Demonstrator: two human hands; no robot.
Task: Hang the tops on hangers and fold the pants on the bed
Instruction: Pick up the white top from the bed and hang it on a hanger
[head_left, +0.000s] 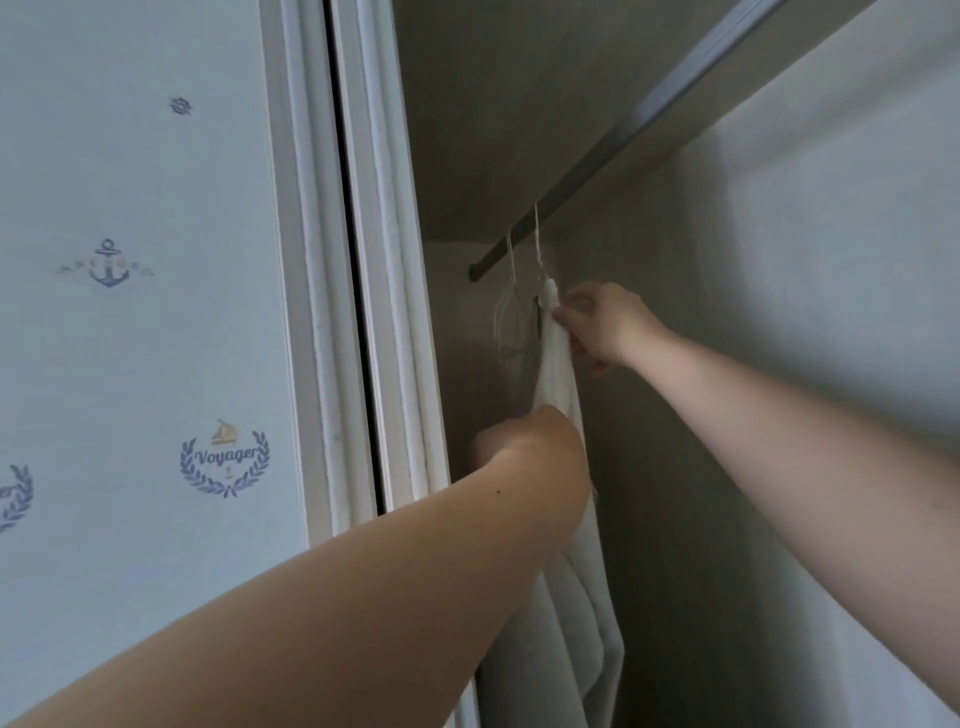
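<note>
The right hand pinches the white top on its hanger under the rail at one o'clock, and the left hand, at seven o'clock from it, hides its fingers, so I cannot tell.

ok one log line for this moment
step: hanging top | white top: on hanger hooked over rail | right hand: pinches top's neck | left hand: lower on top, fingers hidden | empty hanger: alongside

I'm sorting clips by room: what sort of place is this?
Probably a bedroom wardrobe. A rail carries two hangers, one bearing a white top, and nautical wallpaper lies beside the door frame.
</note>
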